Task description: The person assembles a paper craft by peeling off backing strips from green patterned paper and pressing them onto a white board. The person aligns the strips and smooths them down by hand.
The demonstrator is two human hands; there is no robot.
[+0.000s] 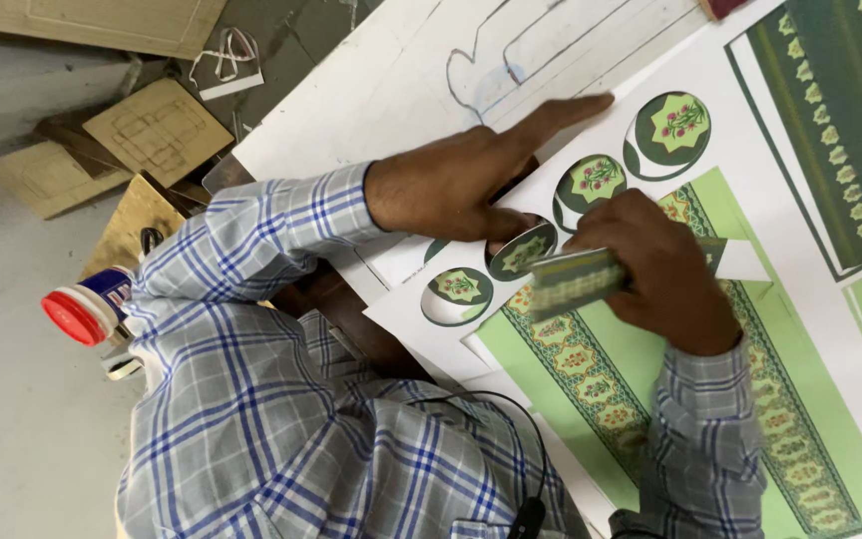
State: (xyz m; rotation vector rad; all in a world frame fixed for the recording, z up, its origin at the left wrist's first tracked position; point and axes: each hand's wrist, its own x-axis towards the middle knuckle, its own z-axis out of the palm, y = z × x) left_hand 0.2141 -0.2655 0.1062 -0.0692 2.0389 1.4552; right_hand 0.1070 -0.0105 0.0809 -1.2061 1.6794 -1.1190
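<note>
A large white printed sheet (750, 170) of green roundels fills the table, the left hand (471, 180) pressed flat on it, fingers together, the right hand (660, 265) clamped on a patterned strip (576, 281) (a red-capped bottle (87, 307) stands well apart).

Left hand (461, 185) lies flat, palm down, forefinger stretched straight out, on the printed sheet (750, 130). Right hand (655, 265), just beside it over that sheet, is curled closed, both forearms in checked sleeves.
</note>
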